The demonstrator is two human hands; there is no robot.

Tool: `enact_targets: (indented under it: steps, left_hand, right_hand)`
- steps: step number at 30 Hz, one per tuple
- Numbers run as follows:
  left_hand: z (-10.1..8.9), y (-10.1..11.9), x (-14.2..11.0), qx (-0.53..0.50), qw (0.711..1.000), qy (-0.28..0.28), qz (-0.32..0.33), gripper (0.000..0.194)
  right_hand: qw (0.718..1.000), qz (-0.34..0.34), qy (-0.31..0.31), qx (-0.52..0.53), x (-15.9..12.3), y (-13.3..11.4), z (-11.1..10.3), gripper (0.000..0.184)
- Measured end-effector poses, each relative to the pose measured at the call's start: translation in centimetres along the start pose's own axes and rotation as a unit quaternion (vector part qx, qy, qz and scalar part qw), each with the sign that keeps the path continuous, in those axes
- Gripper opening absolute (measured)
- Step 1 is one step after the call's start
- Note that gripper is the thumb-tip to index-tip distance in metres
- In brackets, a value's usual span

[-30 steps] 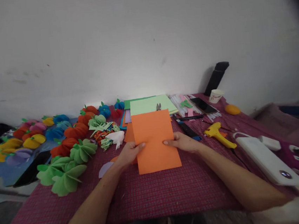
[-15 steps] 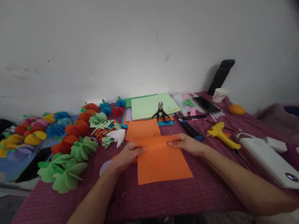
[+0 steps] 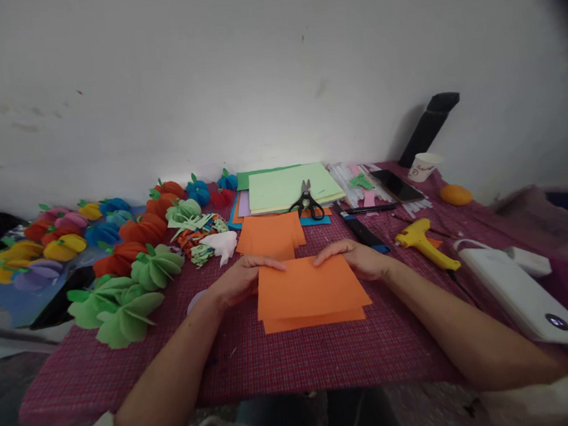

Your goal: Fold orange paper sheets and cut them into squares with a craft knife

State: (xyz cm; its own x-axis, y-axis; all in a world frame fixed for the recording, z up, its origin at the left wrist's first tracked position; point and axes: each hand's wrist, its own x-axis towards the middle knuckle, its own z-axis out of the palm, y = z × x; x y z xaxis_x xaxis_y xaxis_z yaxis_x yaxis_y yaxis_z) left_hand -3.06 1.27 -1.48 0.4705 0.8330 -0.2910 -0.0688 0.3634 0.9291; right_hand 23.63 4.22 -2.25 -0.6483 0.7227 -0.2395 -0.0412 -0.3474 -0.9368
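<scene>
Folded over on itself, an orange sheet of paper [image 3: 311,291] is between my two hands, its lower layer showing past the upper one at the front. My left hand [image 3: 243,278] grips its left top edge, thumb on the paper. On the right top edge, my right hand [image 3: 355,258] pinches it in the same way; the fingers beneath are hidden. Behind the sheet lie more orange paper pieces [image 3: 270,233]. Black-handled scissors [image 3: 307,202] rest on a stack of pale green sheets [image 3: 281,188]. A lilac paper piece [image 3: 196,302] is partly hidden by my left forearm.
Several paper pumpkins [image 3: 145,228] crowd the left side, beside paper scraps [image 3: 199,238]. On the right are a cutter knife [image 3: 363,232], a yellow glue gun [image 3: 425,245], a phone [image 3: 396,185], glue sticks [image 3: 349,183], a paper cup [image 3: 424,166] and a white power bank [image 3: 523,297].
The orange sheet has gone from a single flat piece to a doubled-over one, its two edges slightly apart. Both hands stay at its top edge. The view has tilted a little.
</scene>
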Motion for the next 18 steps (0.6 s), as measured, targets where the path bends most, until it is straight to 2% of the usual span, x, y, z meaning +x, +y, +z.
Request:
enact_targets:
  steps: [3,6,13,18]
  left_hand:
    - [-0.37,-0.25,0.11,0.027,1.0,0.007,0.014,0.017]
    - [-0.65,-0.28,0.07,0.042,0.999,-0.014,0.024,0.015]
    - [-0.66,0.2,-0.15,0.042,0.998,-0.039,0.023,0.012]
    - [-0.88,0.03,0.13,0.037,0.998,-0.049,0.023,0.013]
  right_hand:
    - [1.0,-0.001,-0.009,0.011,0.04,0.19,-0.23,0.019]
    - [1.0,0.002,-0.019,0.001,0.01,0.26,-0.31,0.018]
    - [0.989,-0.051,-0.041,-0.135,0.01,-0.01,-0.45,0.016]
    - [0.983,-0.064,-0.049,-0.165,0.18,0.21,-0.75,0.019]
